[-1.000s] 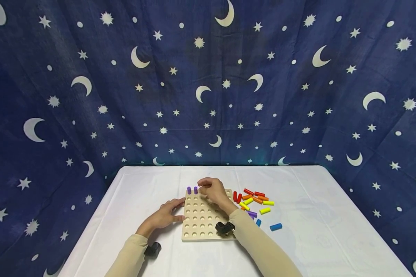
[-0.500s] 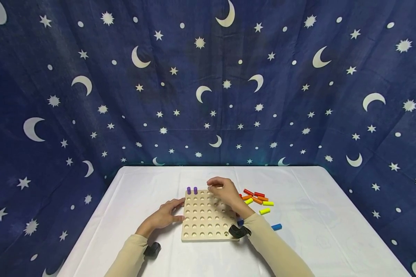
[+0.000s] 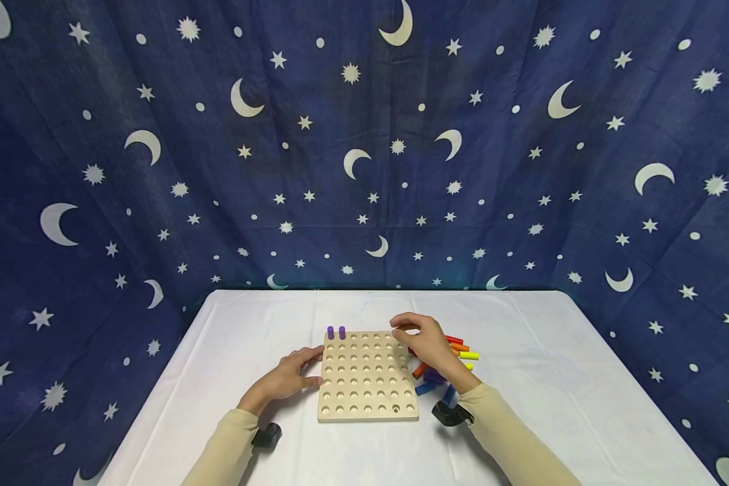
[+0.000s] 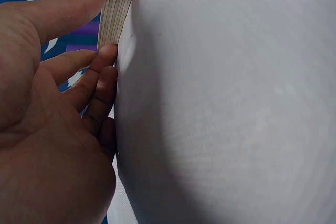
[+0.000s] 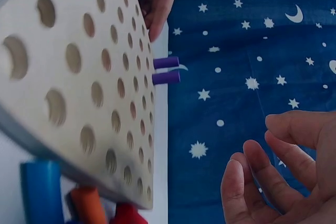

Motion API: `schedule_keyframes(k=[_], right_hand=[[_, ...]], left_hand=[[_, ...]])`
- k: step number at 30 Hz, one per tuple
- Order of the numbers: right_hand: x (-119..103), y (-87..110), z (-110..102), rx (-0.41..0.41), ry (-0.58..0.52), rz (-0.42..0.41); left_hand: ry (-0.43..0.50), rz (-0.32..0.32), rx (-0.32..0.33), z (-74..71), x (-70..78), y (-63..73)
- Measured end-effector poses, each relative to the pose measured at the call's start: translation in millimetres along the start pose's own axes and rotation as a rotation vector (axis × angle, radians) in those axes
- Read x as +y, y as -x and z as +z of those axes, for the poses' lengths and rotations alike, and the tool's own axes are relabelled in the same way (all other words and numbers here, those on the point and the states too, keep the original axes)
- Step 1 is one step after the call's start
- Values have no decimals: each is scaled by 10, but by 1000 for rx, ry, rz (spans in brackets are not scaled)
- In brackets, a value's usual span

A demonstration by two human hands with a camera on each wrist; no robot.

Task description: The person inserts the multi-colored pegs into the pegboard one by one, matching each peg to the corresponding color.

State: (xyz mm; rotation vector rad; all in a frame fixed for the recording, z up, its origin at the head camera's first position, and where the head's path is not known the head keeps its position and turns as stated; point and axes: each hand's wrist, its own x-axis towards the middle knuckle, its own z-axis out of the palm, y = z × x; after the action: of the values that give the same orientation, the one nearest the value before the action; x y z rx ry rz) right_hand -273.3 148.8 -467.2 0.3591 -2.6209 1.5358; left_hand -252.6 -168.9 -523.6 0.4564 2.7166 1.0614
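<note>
My left hand (image 3: 287, 376) rests at the left side of a square wooden pegboard (image 3: 361, 376), thumb and fingertips against its edge. In the left wrist view, the fingers (image 4: 103, 90) touch the layered wood edge (image 4: 116, 9) down near the tablecloth. Two purple pegs (image 5: 167, 77) stand upright side by side in the board's far left corner. My right hand (image 3: 426, 343) hovers over the far right corner of the board, holding nothing. Its thumb and fingers (image 5: 269, 174) are loosely bent and apart in the right wrist view.
Loose pegs lie right of the board, partly hidden under the right hand and forearm: blue (image 3: 426, 388), orange (image 3: 421, 370), yellow (image 3: 470, 356) and red (image 3: 454, 339). A white cloth covers the table (image 3: 559, 378). Behind it hangs a dark blue moon-and-star curtain (image 3: 316, 182).
My right hand has moved right along the board's far edge, from beside the purple pegs to the far right corner. The left hand has stayed at the left edge.
</note>
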Motion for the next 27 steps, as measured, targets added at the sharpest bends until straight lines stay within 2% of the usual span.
schedule_keyframes(k=[7, 16, 24, 27], right_hand=[[70, 102, -179, 12, 24, 30], [105, 272, -390, 15, 2, 85], [225, 404, -529, 39, 91, 38], [266, 447, -572, 52, 117, 56]], left_hand=[[1, 14, -2, -15, -1, 5], [4, 10, -4, 9, -14, -5], [11, -3, -2, 6, -11, -15], [10, -1, -4, 8, -15, -15]])
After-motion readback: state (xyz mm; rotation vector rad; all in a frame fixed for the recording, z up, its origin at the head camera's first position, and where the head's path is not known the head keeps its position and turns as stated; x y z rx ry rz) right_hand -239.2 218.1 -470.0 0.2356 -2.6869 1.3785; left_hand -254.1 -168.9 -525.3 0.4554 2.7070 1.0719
